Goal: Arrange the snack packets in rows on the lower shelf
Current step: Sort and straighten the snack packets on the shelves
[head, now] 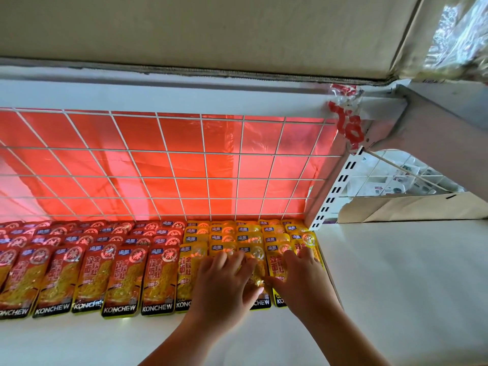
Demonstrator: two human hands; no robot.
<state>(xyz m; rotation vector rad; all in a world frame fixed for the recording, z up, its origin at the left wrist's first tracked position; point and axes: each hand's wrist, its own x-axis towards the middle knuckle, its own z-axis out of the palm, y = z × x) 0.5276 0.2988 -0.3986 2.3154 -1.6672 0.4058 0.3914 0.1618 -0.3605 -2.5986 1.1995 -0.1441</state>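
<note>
- a pale cardboard-coloured panel (184, 30) spans the top of the view, above the shelf bay.
- the white lower shelf (396, 286) fills the bottom; its front strip and right part are bare.
- a white wire grid (169, 165) stands along the back of the shelf, with a red translucent sheet (142, 133) just behind it.
- the red snack packets (87, 273) lie flat on the left part of the shelf in overlapping rows that run from the grid to the front; the front row shows "konchew" along its lower edge.
- the yellow snack packets (248, 233) lie in the same kind of rows just to the right of the red ones, reaching the slotted upright.
- a torn piece of brown cardboard (409, 207) sits at the back right, past the upright.
- the left hand (224, 281) rests palm down on the front yellow packets, fingers spread and straight, gripping nothing.
- the right hand (301, 278) lies just beside it on the rightmost front yellow packets, fingers likewise extended and apart; the two thumbs come near each other over one packet.
- a white slotted upright (335, 186) rises at the right end of the grid.
</note>
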